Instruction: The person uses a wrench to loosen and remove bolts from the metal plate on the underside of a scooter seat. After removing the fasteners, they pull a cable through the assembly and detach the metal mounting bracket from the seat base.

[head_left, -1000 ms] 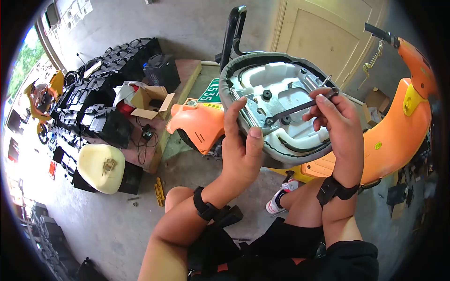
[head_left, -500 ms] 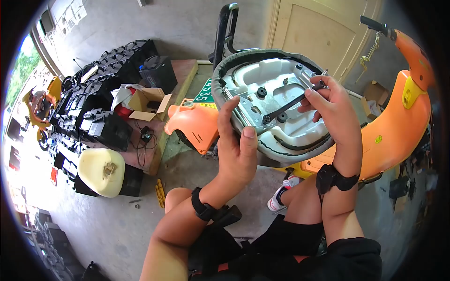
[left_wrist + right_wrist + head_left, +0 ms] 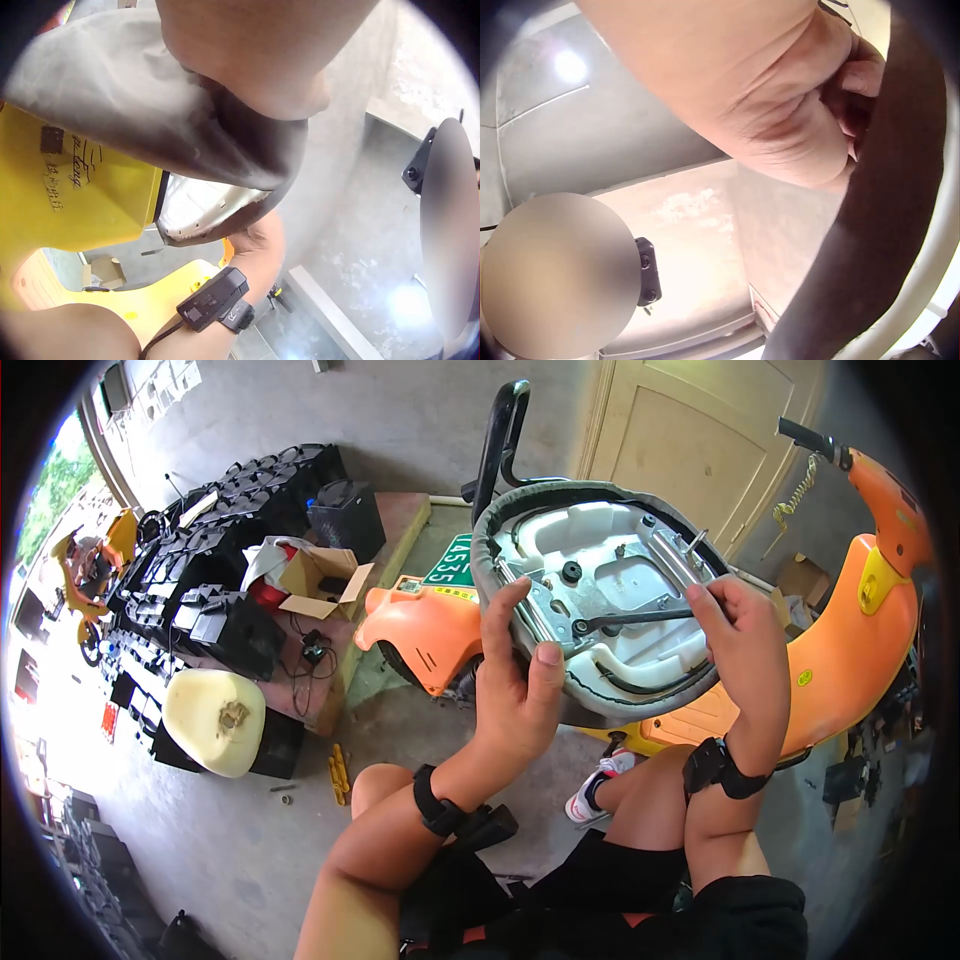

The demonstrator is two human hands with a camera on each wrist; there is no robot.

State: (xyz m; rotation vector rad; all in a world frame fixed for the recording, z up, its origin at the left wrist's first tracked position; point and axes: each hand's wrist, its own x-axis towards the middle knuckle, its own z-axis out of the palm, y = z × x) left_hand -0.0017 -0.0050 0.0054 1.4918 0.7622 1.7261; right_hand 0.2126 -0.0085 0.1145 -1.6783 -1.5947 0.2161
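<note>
A scooter seat [image 3: 600, 705] is turned with its white plastic underside [image 3: 590, 520] facing up, a metal plate [image 3: 630, 580] bolted in its middle. My left hand [image 3: 515, 695] holds the near-left rim, index finger and thumb spread over the edge, the other fingers hidden behind the seat. In the left wrist view the grey cover [image 3: 150, 97] lies under that hand. With my right hand [image 3: 745, 645] I grip the handle of a dark wrench [image 3: 640, 617], its far end on a bolt [image 3: 580, 627] at the plate's left side. The right fingertips are partly hidden.
An orange scooter [image 3: 840, 650] stands behind the seat, with a black bar [image 3: 495, 450] at its rear. To the left are several black batteries [image 3: 230, 625], an open cardboard box [image 3: 320, 580] and a cream foam pad [image 3: 205, 710]. A yellow tool [image 3: 339, 775] lies on the floor.
My right hand has moved down and toward me with the wrench handle, swinging it clockwise, while its far end stays at the bolt. My left hand keeps its hold on the rim.
</note>
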